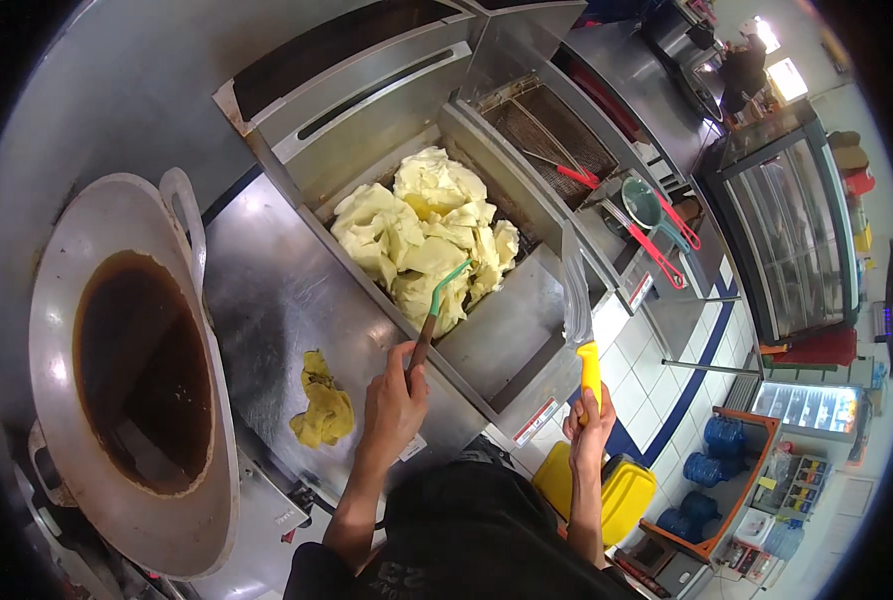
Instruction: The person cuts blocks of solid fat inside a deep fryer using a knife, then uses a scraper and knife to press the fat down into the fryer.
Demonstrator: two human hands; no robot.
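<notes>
My left hand (395, 402) is closed round the brown handle of a tool with a bent green end (441, 288). That green end reaches onto pale yellow, fat-like chunks (407, 235) heaped in the metal vat of a fryer (515, 325). A yellow-handled knife (591, 368) is gripped in my right hand (589, 425), its long blade pointing up and away, smeared with pale residue. The blade stands over the fryer's right side, apart from the heap. A crumpled yellow cloth (324, 405) lies on the steel counter left of my left hand.
A large wok (52, 330) of dark brown liquid stands at the left. Beyond the vat sit a frying basket (547, 135) and a strainer (643, 203) with red-handled tools. A yellow bin (627, 500) is by my right forearm; a glass display case (782, 230) stands farther right.
</notes>
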